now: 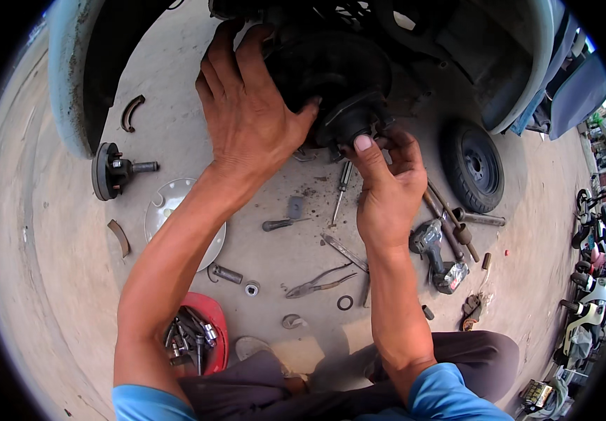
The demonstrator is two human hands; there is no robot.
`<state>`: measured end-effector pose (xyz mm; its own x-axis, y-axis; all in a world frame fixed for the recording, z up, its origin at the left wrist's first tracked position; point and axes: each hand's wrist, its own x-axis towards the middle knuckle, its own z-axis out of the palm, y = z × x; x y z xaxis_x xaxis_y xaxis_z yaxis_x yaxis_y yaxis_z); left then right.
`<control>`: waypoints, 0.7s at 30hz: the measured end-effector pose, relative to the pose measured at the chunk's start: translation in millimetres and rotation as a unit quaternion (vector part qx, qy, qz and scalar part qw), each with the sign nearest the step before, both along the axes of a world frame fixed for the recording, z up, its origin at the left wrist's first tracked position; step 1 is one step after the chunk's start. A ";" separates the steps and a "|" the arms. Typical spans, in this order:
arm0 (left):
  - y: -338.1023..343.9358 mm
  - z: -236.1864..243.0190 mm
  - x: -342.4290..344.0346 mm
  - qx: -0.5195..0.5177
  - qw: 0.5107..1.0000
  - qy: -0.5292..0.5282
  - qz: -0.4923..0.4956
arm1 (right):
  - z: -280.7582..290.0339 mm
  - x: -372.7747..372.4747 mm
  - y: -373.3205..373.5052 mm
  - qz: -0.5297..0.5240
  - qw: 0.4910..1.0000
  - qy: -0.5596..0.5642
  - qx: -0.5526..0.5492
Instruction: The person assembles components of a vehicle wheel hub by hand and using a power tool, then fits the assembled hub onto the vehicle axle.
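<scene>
Upper middle of the frame, the left hand (247, 116) lies flat and open on the black hub housing (331, 70) while the right hand (384, 186) pinches its lower boss, so probably best steadying it and turning gently.

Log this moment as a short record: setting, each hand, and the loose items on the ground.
setting: concrete ground under a pale blue vehicle body
left hand: spread flat against the black round hub assembly
right hand: fingertips pinching the hub's lower black collar
ground items: small black wheel, grey power driver, long-nose pliers, screwdriver, red bowl of sockets
</scene>
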<state>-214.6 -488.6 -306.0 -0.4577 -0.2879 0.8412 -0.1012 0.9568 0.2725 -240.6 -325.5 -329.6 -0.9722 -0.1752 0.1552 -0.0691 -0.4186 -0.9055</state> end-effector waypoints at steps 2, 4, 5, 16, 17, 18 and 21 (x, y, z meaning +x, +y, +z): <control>4.3 3.8 -3.7 0.092 0.995 -0.018 -0.030 | 1.6 5.1 -3.4 0.000 1.000 0.027 0.015; 0.5 10.7 1.8 0.116 0.985 -0.114 -0.053 | 9.2 12.0 -10.6 0.004 0.999 0.041 0.030; -1.0 13.8 1.7 0.116 0.985 -0.116 -0.053 | 18.3 12.5 -13.0 0.005 0.998 0.045 0.050; 8.3 5.8 -4.3 0.061 0.994 -0.077 -0.055 | 16.6 7.7 -6.7 -0.001 0.997 0.049 0.054; 6.7 5.7 -4.3 0.064 0.993 -0.078 -0.054 | 19.9 8.4 -6.7 -0.008 0.993 0.072 0.095; 2.7 9.7 -2.0 0.057 0.993 -0.089 -0.061 | 18.5 8.3 -6.5 -0.010 0.993 0.068 0.096; 8.5 17.8 -1.2 0.049 0.992 -0.094 -0.064 | 10.5 -1.2 0.3 0.002 0.994 0.059 0.090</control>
